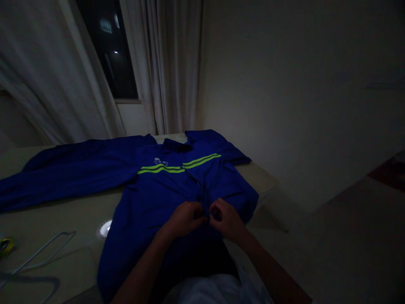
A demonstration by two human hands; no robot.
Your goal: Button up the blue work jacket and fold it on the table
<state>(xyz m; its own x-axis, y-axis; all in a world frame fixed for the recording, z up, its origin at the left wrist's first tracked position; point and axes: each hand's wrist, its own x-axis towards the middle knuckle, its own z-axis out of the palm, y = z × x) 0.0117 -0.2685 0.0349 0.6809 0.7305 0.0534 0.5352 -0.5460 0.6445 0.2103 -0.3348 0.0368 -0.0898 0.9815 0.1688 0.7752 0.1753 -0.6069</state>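
A dark blue work jacket (161, 194) with yellow-green stripes across its chest lies spread on the table, collar at the far side and one long sleeve stretched to the left. White lettering shows on its chest. My left hand (186, 217) is closed on the jacket's front edge near the middle. Close beside it on the right, my right hand (223, 217) has its fingers curled and pinched on the other front edge. In the dim light, any button between the fingertips is too dark to make out.
The pale table (72, 215) carries a white cable (47, 245) and a yellow-and-black object (6, 245) at the left. A bright reflection shows beside the jacket. Long curtains (171, 63) hang behind, by a dark window (110, 50). A wall (284, 84) stands behind and to the right.
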